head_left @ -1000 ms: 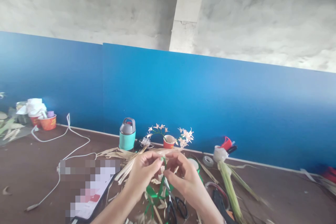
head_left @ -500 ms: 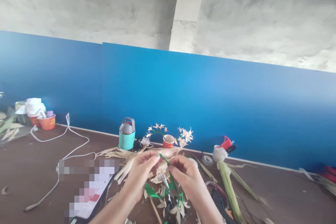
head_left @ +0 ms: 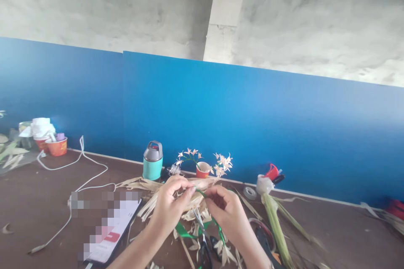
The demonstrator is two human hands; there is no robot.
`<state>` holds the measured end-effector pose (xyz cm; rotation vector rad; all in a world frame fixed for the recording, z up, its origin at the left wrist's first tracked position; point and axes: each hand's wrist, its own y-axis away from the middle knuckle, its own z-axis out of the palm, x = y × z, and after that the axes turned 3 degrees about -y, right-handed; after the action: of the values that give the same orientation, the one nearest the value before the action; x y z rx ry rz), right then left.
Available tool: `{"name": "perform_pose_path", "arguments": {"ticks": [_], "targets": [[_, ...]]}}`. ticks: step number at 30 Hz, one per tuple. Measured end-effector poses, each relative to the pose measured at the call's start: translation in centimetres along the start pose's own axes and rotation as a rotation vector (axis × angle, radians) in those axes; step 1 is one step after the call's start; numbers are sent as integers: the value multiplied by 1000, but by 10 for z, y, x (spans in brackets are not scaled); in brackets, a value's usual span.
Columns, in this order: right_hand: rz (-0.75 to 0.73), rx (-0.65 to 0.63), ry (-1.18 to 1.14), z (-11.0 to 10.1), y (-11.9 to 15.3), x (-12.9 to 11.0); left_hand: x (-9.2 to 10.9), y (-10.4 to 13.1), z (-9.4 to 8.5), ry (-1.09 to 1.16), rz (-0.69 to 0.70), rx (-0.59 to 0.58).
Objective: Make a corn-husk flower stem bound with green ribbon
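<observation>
Green stem point(head_left: 201, 193) spans both hands, pinched in left point(head_left: 193, 188) and right fingers point(head_left: 206, 198).

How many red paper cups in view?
3. Far left: a front red cup and a rear red cup, partly hidden. Centre: a red cup with a white interior, by the blue partition. Right: a red object, type unclear, not counted. Others may be hidden.

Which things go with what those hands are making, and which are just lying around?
Seems part of it:
green stem between left hand and right hand
scissors
green strip
pale husks

Seems just lying about:
phone
white cable
turquoise flask
</observation>
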<state>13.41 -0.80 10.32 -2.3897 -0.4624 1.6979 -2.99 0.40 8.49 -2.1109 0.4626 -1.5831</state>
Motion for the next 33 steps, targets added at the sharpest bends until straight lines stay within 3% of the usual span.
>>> {"name": "perform_pose_path", "arguments": {"ticks": [11, 20, 33], "targets": [[-27, 44, 75, 0, -2, 8, 3, -3, -3, 60, -74, -118], [-92, 19, 134, 2, -2, 4, 0, 1, 4, -99, -35, -90], [-204, 13, 191, 0, -1, 2, 11, -2, -3, 13, -170, -169]]}}
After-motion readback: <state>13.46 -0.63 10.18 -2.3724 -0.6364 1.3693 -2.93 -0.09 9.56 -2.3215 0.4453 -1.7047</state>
